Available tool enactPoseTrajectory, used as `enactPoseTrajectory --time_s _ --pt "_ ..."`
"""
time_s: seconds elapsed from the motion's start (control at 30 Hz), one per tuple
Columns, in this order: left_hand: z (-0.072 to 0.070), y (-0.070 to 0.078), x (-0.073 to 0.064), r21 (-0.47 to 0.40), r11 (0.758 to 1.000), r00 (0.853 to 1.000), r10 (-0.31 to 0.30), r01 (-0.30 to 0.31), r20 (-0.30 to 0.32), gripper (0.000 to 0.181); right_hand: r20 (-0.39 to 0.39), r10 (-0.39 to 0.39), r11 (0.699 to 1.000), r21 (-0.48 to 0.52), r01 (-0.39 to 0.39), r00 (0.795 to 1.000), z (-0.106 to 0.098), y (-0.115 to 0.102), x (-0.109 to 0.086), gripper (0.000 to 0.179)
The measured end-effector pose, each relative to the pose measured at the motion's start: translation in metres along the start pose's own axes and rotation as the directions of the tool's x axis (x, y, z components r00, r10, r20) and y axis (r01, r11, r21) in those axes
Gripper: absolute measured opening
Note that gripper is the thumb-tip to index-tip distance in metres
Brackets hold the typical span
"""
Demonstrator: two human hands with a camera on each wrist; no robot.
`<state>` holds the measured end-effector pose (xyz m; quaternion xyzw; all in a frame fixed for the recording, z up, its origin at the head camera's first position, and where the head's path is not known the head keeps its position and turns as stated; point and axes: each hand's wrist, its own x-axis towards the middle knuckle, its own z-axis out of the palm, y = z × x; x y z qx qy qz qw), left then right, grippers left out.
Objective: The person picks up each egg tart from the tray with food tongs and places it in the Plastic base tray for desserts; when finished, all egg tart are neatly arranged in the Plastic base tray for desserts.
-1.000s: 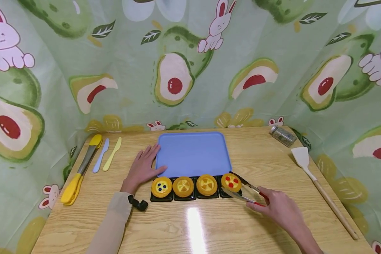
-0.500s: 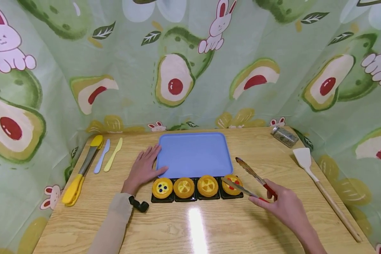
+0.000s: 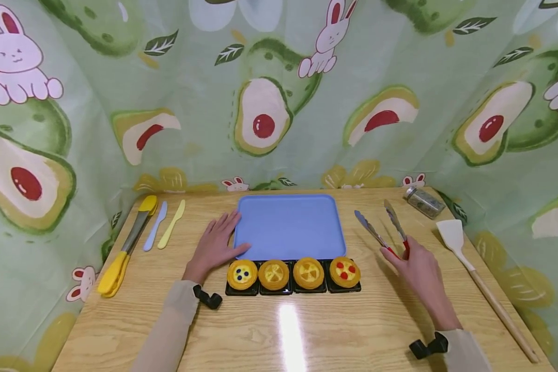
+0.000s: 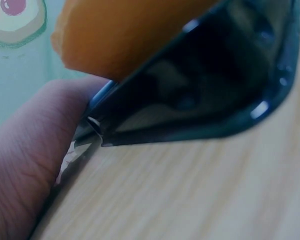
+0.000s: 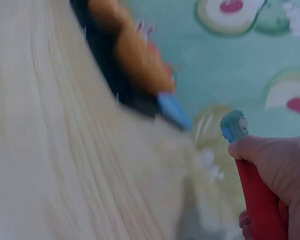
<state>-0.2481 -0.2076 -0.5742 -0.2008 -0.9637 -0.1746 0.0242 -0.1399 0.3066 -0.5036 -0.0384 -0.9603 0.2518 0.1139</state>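
A blue tray (image 3: 288,227) lies flat on the wooden table. At its left edge rests my left hand (image 3: 214,247), fingers extended and thumb over the rim. My right hand (image 3: 418,268) holds metal tongs (image 3: 375,235) by their red handles (image 5: 260,200), right of the tray. The tongs' arms are spread, with nothing between the tips. In front of the tray stands a row of several egg tarts in black plastic holders. The leftmost tart (image 3: 242,274) carries dark blue dots, two middle tarts have pale wedges, and the rightmost tart (image 3: 345,272) carries red pieces.
At the left lie yellow-tipped tongs (image 3: 127,245), a blue knife (image 3: 155,226) and a yellow knife (image 3: 171,224). A glass shaker jar (image 3: 423,202) and a white spatula (image 3: 452,235) with a wooden handle lie at the right. A patterned curtain (image 3: 204,144) surrounds the table.
My right hand has moved the tongs off the rightmost tart, up and to the right, with their arms spread. That tart still sits in its holder. My left hand keeps its place by the tray.
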Motion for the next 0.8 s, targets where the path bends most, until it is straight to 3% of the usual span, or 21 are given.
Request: enactPoseTrajectory --time_s 0.23,0.53,0.7,0.8 --pt "-0.001 0.000 -0.002 0.001 1.000 1.000 -0.006 0.006 0.006 0.103 -0.101 0.013 0.999 -0.046 -0.018 0.995 0.009 0.031 0.015 0.053" --pt "-0.002 0.001 -0.002 0.002 1.000 1.000 -0.009 0.009 0.011 0.103 -0.157 0.039 0.996 -0.072 -0.051 0.987 0.015 0.047 0.019 0.058" --pt "0.002 0.004 -0.004 0.005 1.000 1.000 -0.008 0.008 0.024 0.103 -0.115 0.094 0.987 -0.118 -0.107 0.989 0.015 0.052 0.015 0.062" --pt "0.005 0.004 -0.004 0.007 1.000 1.000 -0.007 0.006 0.030 0.103 -0.068 0.118 0.979 -0.157 -0.128 0.991 0.016 0.049 0.013 0.074"
